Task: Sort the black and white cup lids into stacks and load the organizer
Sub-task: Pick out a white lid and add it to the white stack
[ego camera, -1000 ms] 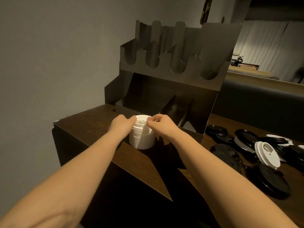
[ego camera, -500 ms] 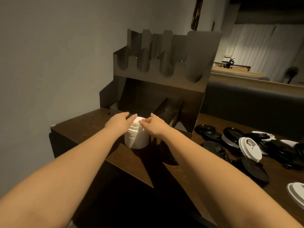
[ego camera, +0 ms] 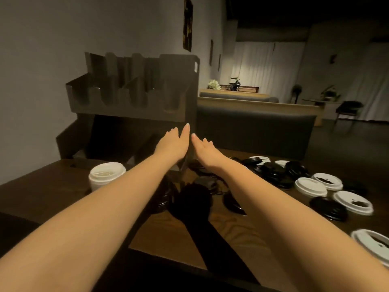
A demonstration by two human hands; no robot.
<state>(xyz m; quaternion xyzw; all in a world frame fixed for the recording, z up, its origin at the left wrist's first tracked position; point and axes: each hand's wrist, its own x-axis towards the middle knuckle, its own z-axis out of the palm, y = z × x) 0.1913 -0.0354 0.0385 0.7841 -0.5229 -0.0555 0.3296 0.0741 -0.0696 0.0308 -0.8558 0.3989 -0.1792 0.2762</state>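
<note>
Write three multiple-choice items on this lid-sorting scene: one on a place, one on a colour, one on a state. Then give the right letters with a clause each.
1. Where does the stack of white lids stand?
A. On the table in front of the organizer, left of the left arm
B. In the organizer's top slots
C. Among the loose lids on the right

2. What colour is the lid lying just left of the white lid near the right edge?
A. White
B. Black
C. Red

3. What are the hands doing?
A. Both grip the white stack
B. Both are open and empty
C. The right hand holds a black lid

Answers:
1 A: the stack sits on the table, below the organizer.
2 B: it is dark against the wood.
3 B: left hand and right hand are flat, fingers stretched, holding nothing.
</note>
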